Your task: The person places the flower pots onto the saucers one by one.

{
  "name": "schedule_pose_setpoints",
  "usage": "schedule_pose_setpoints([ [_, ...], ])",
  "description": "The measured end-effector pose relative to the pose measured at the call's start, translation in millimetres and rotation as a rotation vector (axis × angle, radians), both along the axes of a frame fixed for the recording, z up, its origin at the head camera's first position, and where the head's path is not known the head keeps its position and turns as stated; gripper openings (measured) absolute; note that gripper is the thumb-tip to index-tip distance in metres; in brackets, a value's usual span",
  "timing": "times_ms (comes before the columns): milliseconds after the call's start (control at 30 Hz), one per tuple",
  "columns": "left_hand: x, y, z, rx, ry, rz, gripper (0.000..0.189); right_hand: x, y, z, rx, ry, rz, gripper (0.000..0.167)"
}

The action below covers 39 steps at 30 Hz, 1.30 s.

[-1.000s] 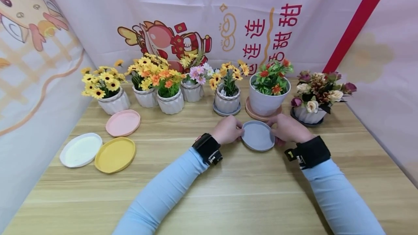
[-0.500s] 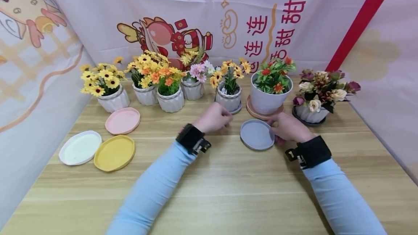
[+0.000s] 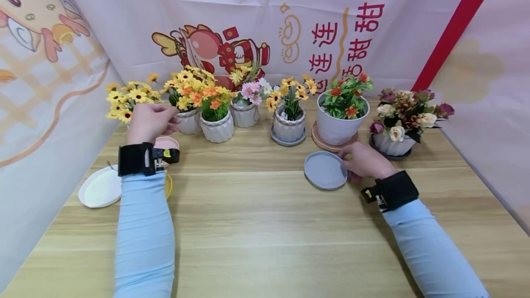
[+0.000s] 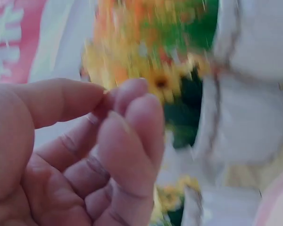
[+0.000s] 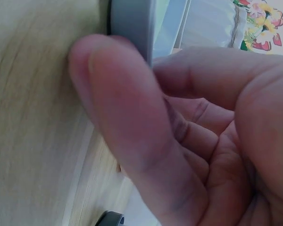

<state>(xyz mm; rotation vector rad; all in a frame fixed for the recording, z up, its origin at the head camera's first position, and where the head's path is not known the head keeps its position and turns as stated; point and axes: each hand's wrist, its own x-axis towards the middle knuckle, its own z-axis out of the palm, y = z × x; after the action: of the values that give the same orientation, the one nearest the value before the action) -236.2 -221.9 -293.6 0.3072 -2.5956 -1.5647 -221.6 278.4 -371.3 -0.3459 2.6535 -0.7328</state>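
Evidently, we are looking at two hands busy at opposite ends of a pale wood-grain tabletop [image 3: 248, 229]. The right hand [image 3: 366, 160] pinches the edge of a round grey low-rimmed saucer [image 3: 325, 170], which lies flat just in front of a large smooth white pot with red flowers [image 3: 341, 127]. The left hand [image 3: 150, 123] hangs well apart from it, over the left end, partly hiding a bunch of yellow daisy-like flowers [image 3: 118, 100] and a round pink saucer [image 3: 169, 143]. Its fingers are loosely curved, thumb tip close to forefinger, and we see nothing held between them.

Nearby, a fluted whitish pot with orange flowers [image 3: 217, 130] and a fluted whitish pot with pink and white flowers [image 3: 245, 116] stand directly on the tabletop. The large white pot already has a saucer beneath it, so we judge the step in hand to be fetching a pot for the grey saucer while the right hand steadies it. As we read it, the next move calls for the left fingers to spread around one pot and lift it clear of its close neighbours.
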Motion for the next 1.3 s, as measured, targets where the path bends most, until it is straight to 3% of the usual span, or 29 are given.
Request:
schedule_pose_setpoints([
  [100, -3.6, -12.7, -10.4, 0.002, -0.056, 0.029, 0.043, -0.7, 4, -1.7, -0.011, -0.002, -0.007, 0.024],
  [200, -12.4, -12.9, -23.4, -0.011, -0.111, 0.015, 0.047, -1.3, 7, -3.7, -0.022, -0.005, -0.011, 0.023],
  [333, -28.7, -0.7, -38.9, 0.001, -0.144, -0.035, 0.053, -1.4, 9, -4.9, -0.034, 0.002, -0.01, 0.023],
  [500, -43.6, 16.8, -51.1, 0.05, -0.146, -0.049, 0.052, -1.6, 10, -4.4, -0.033, 0.007, -0.012, 0.023],
  [767, -48.8, 30.1, -58.2, 0.05, -0.068, -0.056, 0.047, -2.6, 7, -3.1, -0.031, -0.001, -0.01, 0.023],
  [1033, -49.8, 39.4, -64.8, -0.054, -0.138, -0.058, 0.042, 0.2, 4, -3.9, -0.024, -0.007, -0.013, 0.023],
  [1300, -50.3, 43.4, -64.6, -0.137, -0.109, -0.036, 0.036, -1.9, 1, -5.2, -0.012, 0.007, -0.008, 0.024],
])
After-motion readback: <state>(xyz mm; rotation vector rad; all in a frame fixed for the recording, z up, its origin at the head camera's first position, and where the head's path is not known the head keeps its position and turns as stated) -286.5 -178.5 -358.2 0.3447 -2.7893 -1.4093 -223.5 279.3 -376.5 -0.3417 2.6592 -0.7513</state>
